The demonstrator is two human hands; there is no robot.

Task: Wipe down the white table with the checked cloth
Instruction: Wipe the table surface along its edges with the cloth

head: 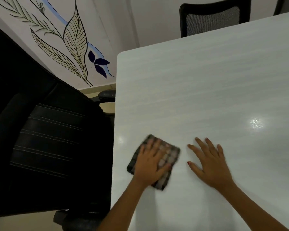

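Wiping stroke near the left edge of the table (207, 80). The folded cloth (169, 155) lies flat on the white top, close to the near-left edge, with the left hand (148, 164) laid over it, fingers straight and pressing down rather than curled around the fabric. The right hand (210, 165) rests just beside the cloth, palm down and fingers spread, holding nothing and apparently bracing the body. The cloth and left fingers are smeared with blur, so the direction of travel cannot be read, though a sliding stroke is likely. To do this step well, pressure should come from the whole flat palm so the folded pad stays in full contact and does not bunch. Strokes are best run in straight, overlapping lanes from this edge across towards the bright glare spot (256, 122) and on to the far side by the mesh chair (212, 19). The bracing hand should be lifted or shifted as each lane reaches it, since the patch beneath it would otherwise be missed. Near the side with the black chair (48, 139), the pad should stop at the rim rather than overrun it, so that it does not slip off. Most of the surface visible here appears yet to be covered.
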